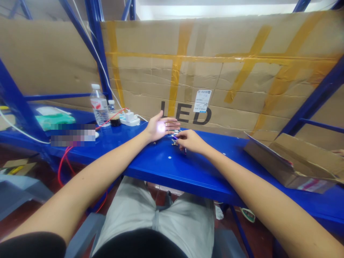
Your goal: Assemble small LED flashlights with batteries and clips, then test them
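Note:
My left hand (158, 127) is held over the blue tabletop (150, 161) with its palm turned up and fingers stretched out. A bright white-violet spot of light falls on that palm. Just to the right, my right hand (190, 141) pinches a small shiny flashlight (175, 137) with a violet gleam, pointed toward the left palm. The fingers cover much of it. Several small shiny metal pieces (174, 142) lie on the table under and behind the right fingers, too small to make out.
An open cardboard box (285, 168) stands at the right. To the left are a water bottle (99, 105), a small dark-filled bottle (115, 120), a white power strip (130, 120) and a red cable (63, 161). A large cardboard sheet (150, 79) closes off the back.

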### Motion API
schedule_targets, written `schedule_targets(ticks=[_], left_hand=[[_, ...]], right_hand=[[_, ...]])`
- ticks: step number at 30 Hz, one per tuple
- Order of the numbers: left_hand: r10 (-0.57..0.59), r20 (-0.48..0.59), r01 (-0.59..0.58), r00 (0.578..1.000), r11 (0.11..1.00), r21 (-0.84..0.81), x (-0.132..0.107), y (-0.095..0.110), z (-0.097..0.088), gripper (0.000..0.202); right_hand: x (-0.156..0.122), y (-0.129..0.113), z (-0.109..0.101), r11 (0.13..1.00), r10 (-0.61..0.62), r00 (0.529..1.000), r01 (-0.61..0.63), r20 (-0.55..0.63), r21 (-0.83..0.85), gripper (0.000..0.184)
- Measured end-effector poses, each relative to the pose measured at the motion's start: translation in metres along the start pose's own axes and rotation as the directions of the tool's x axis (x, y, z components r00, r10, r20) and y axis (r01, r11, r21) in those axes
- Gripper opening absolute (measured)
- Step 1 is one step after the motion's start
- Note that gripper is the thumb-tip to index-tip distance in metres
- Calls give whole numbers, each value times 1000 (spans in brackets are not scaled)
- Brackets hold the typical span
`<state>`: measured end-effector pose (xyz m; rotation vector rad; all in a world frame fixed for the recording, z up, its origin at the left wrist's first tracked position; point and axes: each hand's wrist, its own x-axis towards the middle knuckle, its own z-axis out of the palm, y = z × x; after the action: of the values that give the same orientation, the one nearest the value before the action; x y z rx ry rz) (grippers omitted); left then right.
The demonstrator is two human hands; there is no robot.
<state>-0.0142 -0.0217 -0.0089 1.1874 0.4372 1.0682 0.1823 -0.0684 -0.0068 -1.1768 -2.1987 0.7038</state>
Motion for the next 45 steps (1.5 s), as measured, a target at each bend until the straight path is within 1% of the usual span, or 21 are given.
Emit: schedule_targets(ticks=[7, 12, 24, 28, 32, 35, 40, 45], left_hand=[[-1, 13, 1, 1000, 1000, 9, 1, -1, -1, 71], [-1, 22, 0, 1000, 1000, 7, 1, -1, -1, 70], [-7, 24, 7, 1000, 1000, 3, 1, -1, -1, 71], [-4, 23, 4, 1000, 1000, 4, 1, -1, -1, 71], [-3, 37, 3, 999, 1000, -4, 0, -1, 0, 71], [-7, 35, 7, 999, 1000, -5, 0, 0, 0, 71], [-5, 37, 6, 999, 1000, -9, 1, -1, -1, 71], [-6, 24, 7, 1000, 1000, -11, 0, -1, -1, 73]], right_hand=[[-1, -1, 0, 999, -28, 1000, 28, 0, -45, 15], [-1, -1, 0, 1000, -4, 1000, 4, -4, -16, 13], [1, 3, 0, 997, -36, 999, 35, -6, -63, 16], [-1, -1, -1, 999, -28, 1000, 27, -12, -30, 16], [-2, -5, -1, 1000, -9, 999, 10, -37, 29, 12], [-2, -6, 0, 1000, 4, 998, -3, -67, 16, 12], [-2, -8, -1, 998, 37, 994, -41, -98, -44, 21], [-3, -7, -2, 999, 20, 990, -26, -139, -47, 24]])
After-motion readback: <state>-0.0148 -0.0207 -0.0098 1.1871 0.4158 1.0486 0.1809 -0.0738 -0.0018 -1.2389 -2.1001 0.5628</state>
